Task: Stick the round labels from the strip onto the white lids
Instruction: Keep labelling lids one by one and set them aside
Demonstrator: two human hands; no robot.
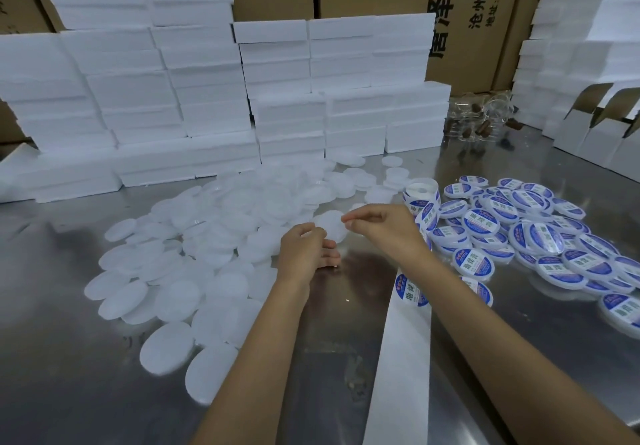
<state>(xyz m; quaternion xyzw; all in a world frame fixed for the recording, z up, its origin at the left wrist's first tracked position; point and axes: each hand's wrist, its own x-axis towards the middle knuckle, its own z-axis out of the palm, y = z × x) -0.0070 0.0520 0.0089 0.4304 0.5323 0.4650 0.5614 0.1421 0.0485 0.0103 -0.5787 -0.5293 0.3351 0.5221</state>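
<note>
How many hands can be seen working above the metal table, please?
2. The left hand holds a white lid at the centre; the right hand pinches at that lid's edge, beside the label roll.

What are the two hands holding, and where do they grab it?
Both hold one plain white lid. The left hand grips its near-left edge; the right hand pinches its right rim.

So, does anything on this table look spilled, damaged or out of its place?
Nothing looks damaged. The blank white lids lie in a loose, overlapping heap, not stacked; the labelled lids likewise on the right. The spent backing strip trails toward the near table edge.
</note>
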